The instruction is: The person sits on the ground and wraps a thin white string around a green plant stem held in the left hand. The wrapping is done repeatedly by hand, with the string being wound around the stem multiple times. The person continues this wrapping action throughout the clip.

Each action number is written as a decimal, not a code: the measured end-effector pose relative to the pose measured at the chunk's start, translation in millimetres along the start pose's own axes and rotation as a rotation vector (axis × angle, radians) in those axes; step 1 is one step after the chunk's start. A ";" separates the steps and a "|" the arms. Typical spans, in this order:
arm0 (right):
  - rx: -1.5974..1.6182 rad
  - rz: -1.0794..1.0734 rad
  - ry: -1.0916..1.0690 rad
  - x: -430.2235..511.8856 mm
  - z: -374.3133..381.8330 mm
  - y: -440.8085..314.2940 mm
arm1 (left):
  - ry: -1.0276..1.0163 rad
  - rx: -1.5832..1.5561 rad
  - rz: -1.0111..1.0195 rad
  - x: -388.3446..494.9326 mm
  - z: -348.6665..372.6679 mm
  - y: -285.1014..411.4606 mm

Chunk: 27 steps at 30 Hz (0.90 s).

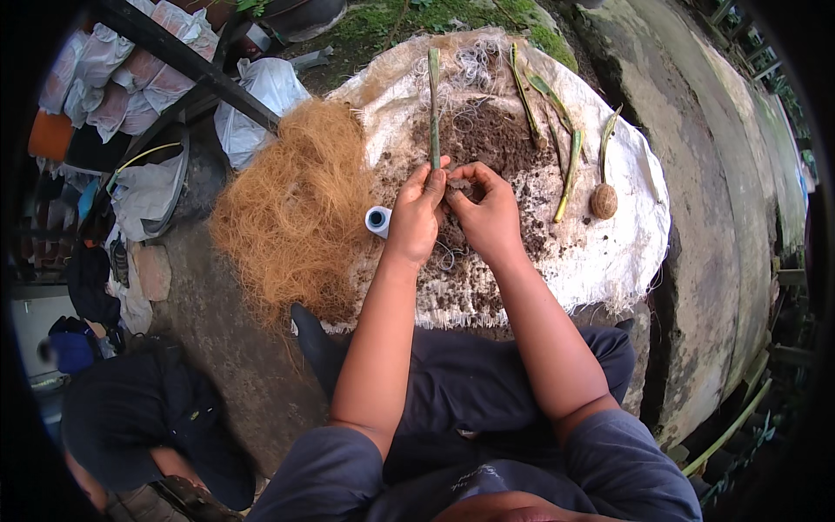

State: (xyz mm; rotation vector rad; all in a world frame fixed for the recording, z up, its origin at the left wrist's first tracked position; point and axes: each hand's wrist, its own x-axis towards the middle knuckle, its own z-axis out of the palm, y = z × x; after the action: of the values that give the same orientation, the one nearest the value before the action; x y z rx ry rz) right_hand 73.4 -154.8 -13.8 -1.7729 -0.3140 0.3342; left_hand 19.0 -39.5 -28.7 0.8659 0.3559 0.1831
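Observation:
My left hand [419,202] grips the lower end of a long green leaf cutting [434,98], which points away from me. Right beside it, my right hand [486,205] pinches a lump of dark soil [462,185] at the cutting's base. Both hands are over a white woven sack [613,261] strewn with loose soil [483,140]. A spool of white thread [377,219] stands just left of my left wrist, and a loose strand of thread [449,256] lies below my hands. The cutting's lowest part is hidden by my fingers.
A heap of brown coconut fibre [293,209] covers the sack's left side. More leaf cuttings [569,176] lie to the right, near a fibre-wrapped ball [604,201] with a leaf. A co-worker [143,417] sits at lower left. A dark metal bar [189,62] crosses the upper left.

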 end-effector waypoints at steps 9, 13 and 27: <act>0.227 0.044 -0.135 -0.7 -8.2 -11.3 | -0.033 -0.068 0.051 -0.5 -2.9 3.6; 0.473 0.162 -0.189 1.1 -10.9 -12.5 | -0.087 -0.223 0.084 0.5 -13.8 11.7; -0.517 0.092 0.050 9.7 -9.0 33.4 | -0.251 -0.364 -0.052 -2.0 -8.9 24.6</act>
State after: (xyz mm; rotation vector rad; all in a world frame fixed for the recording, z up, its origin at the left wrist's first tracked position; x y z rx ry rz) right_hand 86.9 -166.5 -45.0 -2.3049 -0.3008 0.2892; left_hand 13.5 -18.1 -14.6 0.5112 0.1032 0.0853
